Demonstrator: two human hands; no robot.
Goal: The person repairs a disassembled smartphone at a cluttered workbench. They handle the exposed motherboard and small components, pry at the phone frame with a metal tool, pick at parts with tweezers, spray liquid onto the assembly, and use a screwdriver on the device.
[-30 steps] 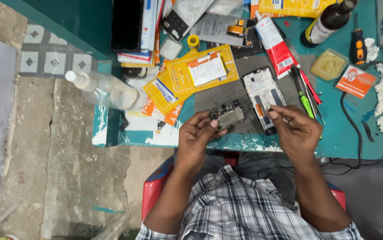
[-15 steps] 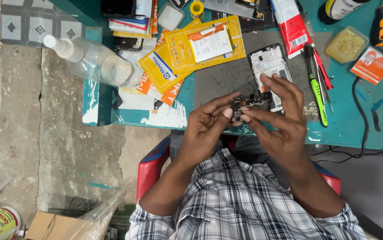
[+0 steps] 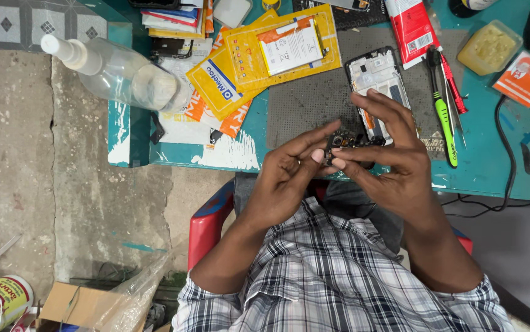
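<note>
Above teal workbench (image 3: 492, 166), left hand (image 3: 286, 178) and right hand (image 3: 394, 166) grip circuit board (image 3: 352, 141) between raised fingertips.

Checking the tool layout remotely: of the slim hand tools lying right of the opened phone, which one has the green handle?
The green-handled tool, the longest, lies nearest the opened phone and reaches closest to the table's near edge. The red-handled one lies beside it, farther right.

The small circuit board (image 3: 352, 142) now sits off the grey mat (image 3: 305, 104), lifted between both hands at the table's near edge. The left hand (image 3: 286, 175) pinches it from 8 o'clock, and the right hand (image 3: 394, 166) has moved in from 4 o'clock, fingers spread over it.
</note>
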